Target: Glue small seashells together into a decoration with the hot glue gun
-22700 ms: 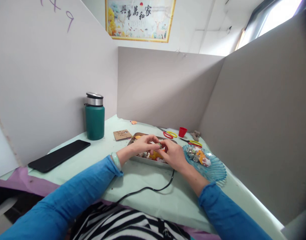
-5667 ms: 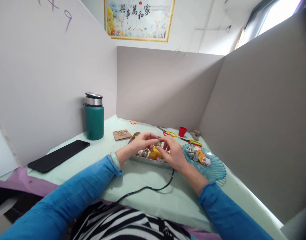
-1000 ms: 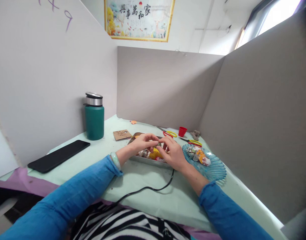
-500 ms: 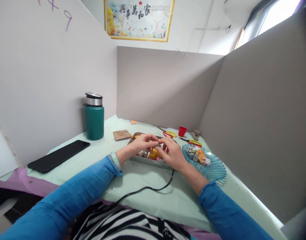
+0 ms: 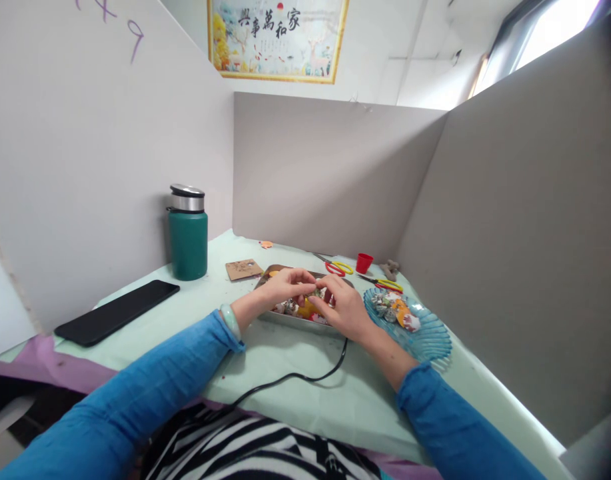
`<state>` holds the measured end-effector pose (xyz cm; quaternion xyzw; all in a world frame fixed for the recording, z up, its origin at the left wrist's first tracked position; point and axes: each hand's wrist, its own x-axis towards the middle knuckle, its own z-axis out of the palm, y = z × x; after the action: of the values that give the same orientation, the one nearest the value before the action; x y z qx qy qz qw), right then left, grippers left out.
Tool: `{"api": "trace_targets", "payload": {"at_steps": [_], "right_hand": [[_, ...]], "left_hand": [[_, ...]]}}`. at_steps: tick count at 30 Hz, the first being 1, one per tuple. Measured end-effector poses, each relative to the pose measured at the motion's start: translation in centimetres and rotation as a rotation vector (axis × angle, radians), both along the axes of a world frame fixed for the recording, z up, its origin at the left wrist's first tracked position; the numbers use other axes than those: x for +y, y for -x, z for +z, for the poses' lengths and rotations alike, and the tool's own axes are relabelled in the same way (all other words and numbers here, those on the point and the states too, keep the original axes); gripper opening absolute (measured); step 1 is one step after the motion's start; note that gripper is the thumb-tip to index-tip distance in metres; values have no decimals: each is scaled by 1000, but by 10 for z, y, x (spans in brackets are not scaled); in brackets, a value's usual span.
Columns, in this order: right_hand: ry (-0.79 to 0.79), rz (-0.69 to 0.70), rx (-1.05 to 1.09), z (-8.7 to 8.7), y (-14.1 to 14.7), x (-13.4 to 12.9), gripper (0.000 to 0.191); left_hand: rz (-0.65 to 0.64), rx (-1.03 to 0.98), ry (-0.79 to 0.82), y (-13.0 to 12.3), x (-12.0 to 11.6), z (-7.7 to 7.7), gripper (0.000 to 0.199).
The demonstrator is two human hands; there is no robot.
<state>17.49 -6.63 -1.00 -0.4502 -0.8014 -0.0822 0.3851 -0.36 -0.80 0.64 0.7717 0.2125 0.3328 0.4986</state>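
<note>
Over a metal tray (image 5: 298, 323) my left hand (image 5: 286, 287) and my right hand (image 5: 344, 307) meet at the fingertips. Both hands have their fingers bent in a pinch. Something small and greenish shows between them, too small to name. Below the hands, the tray holds a yellow piece (image 5: 309, 309) and several small white, red and silvery bits. To the right, a blue glass plate (image 5: 435, 339) bears silvery, orange and white pieces.
A green bottle (image 5: 188, 245) and a black phone-like slab (image 5: 118, 312) are at the left. Behind the tray lie a brown card (image 5: 244, 269), two pairs of scissors (image 5: 339, 268) and a red cup (image 5: 364, 263). A black cable (image 5: 290, 377) runs in front.
The fingers of my right hand have shifted very slightly over the tray. Everything else looks the same.
</note>
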Motion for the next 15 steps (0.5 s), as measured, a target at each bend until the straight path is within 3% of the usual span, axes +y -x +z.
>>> {"api": "trace_targets", "payload": {"at_steps": [15], "right_hand": [[11,-17,-20,0,1,0,17]], "left_hand": [[1,24,0,0,1,-2,38]]}}
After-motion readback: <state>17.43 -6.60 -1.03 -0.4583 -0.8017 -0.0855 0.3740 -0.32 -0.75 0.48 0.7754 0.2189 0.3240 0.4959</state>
